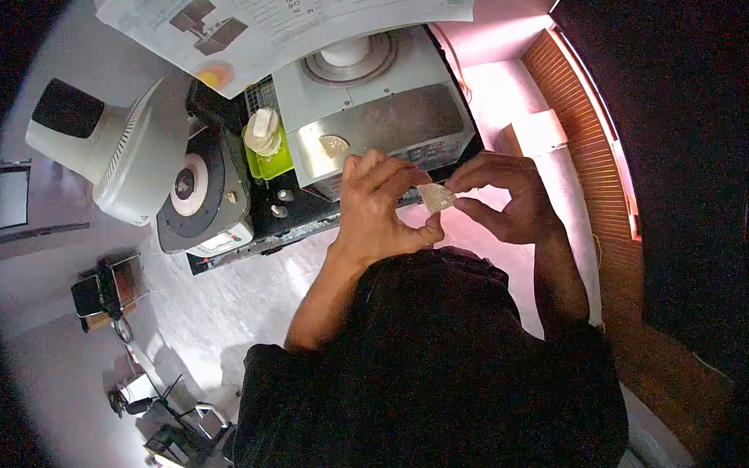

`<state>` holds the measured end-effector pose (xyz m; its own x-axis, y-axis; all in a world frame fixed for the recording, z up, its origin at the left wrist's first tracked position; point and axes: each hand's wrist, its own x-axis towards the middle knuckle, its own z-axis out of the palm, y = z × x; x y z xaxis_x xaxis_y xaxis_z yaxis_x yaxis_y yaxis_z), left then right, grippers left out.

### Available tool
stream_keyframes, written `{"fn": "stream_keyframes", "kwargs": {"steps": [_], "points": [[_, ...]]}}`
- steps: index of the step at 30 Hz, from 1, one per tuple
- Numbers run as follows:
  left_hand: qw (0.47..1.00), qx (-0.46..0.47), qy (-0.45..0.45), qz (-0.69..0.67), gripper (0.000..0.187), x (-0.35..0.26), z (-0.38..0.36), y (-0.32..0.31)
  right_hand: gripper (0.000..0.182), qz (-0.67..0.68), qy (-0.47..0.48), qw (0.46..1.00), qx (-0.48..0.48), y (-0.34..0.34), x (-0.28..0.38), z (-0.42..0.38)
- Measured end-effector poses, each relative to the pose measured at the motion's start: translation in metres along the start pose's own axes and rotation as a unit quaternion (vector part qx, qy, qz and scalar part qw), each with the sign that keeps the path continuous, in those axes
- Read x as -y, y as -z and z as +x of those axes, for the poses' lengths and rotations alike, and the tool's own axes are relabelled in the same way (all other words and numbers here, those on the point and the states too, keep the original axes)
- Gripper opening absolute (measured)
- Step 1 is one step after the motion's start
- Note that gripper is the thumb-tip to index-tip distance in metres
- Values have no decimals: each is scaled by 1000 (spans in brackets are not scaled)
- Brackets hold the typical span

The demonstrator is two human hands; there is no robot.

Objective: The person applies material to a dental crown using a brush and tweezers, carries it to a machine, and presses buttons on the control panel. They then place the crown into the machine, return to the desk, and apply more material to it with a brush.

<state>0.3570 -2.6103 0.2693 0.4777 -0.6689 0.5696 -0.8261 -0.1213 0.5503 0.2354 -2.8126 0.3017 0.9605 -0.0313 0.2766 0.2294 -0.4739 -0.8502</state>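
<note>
In front of my body, a small pale wedge-shaped piece with a ridged, grid-like surface [436, 199] is held up between my two hands. My left hand [379, 202] pinches its left side, with the thumb below and the fingers curled above. From the other side, my right hand [512, 198] grips the right edge between thumb and fingertips. Just beyond my left hand stands a silver box-shaped machine [387, 122]. A similar small pale textured piece [333, 146] lies on its metal front top.
Left of the machine, a bright green tray [266, 165] holds pale pieces. Two small metal knobs [283, 202] sit before it. Further left is a device with a round bed [216, 186] and a raised white lid [145, 155]. Printed paper [301, 22] hangs across the top.
</note>
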Motion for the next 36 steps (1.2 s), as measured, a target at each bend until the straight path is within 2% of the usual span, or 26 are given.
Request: {"fn": "stream_keyframes", "kwargs": {"steps": [2, 11, 14, 23, 26, 32, 36], "points": [[1000, 0, -6, 11, 39, -1, 0, 0, 11, -34, 53, 998, 1, -1, -9, 0], [1000, -4, -3, 19, 40, -3, -2, 0, 11, 2, 26, 999, -41, -9, -6, -4], [1000, -11, -9, 17, 40, -2, -3, 0, 11, -17, 59, 997, -44, -12, -12, -4], [1000, -16, -2, 18, 40, -4, -6, 0, 11, -32, 74, 995, -59, -16, -17, -8], [1000, -13, -1, 13, 39, -5, -7, 0, 11, 5, 25, 998, -54, -17, -16, -11], [1000, -21, -2, 8, 38, -8, -7, 2, 10, 2, 21, 998, -60, -16, -11, -11], [1000, -19, -2, 20, 38, -10, -9, 2, 12, -84, 67, 993, -50, -13, -3, -10]]}}
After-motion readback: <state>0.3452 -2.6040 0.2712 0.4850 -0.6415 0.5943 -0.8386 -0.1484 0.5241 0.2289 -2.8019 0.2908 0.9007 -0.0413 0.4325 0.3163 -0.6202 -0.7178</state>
